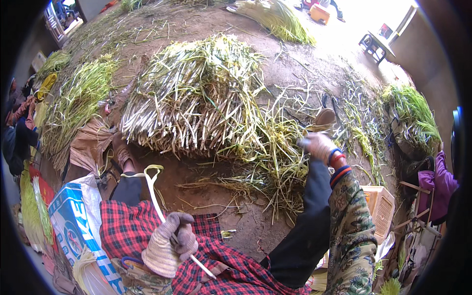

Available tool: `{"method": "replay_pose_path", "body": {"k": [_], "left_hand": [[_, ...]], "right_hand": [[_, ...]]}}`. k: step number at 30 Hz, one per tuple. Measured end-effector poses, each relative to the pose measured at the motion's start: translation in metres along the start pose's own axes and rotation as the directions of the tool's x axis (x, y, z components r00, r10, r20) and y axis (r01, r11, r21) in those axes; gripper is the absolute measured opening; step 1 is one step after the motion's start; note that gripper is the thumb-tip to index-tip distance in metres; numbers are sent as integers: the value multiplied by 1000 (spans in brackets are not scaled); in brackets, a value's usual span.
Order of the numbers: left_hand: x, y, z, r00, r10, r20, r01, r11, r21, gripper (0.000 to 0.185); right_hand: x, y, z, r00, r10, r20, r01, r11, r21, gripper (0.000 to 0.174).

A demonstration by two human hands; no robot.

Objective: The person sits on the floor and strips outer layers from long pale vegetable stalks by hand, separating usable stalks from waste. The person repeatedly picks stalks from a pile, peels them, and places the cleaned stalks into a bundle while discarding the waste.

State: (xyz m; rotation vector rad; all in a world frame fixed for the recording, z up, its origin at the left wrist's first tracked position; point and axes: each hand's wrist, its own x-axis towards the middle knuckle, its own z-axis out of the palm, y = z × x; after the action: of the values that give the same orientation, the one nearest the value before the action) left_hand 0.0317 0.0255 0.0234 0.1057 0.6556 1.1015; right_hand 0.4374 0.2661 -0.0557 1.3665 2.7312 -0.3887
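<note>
My left hand (171, 243), in a knitted work glove, is closed around a long pale plant stalk (155, 199) with a curled yellow-green leaf end at its top. It is held above the red-and-black checked cloth (127, 225) over my lap. My right hand (320, 146), also gloved and blurred, is stretched out by the right edge of the loose leaves (280, 162). Whether it holds anything cannot be told. In front of me lies a large heap of cut stalks (195, 99), their pale ends towards me and leafy tops away.
A printed white-and-blue sack (75, 221) lies at my left, a plastic crate (379, 210) at my right. More green bundles (79, 103) lie left and at the far right. People sit at both sides. A small table (376, 46) stands at the back right.
</note>
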Motion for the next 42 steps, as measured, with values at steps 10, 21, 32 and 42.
{"method": "replay_pose_path", "body": {"k": [10,21,32,42], "left_hand": [[9,-5,3,952,-72,-298,125,979,164,35],[2,-2,-7,975,-1,-221,35,988,149,34],[-3,-22,-16,994,-55,-91,55,998,-10,34],[-10,-29,-11,951,-300,-75,288,948,-134,29]], "right_hand": [[168,-50,40,844,521,126,-489,651,581,55],[32,59,41,380,789,-483,-718,581,384,30],[-45,24,-13,577,813,-74,-813,581,39,41],[125,-99,0,889,388,242,-397,393,829,45]]}}
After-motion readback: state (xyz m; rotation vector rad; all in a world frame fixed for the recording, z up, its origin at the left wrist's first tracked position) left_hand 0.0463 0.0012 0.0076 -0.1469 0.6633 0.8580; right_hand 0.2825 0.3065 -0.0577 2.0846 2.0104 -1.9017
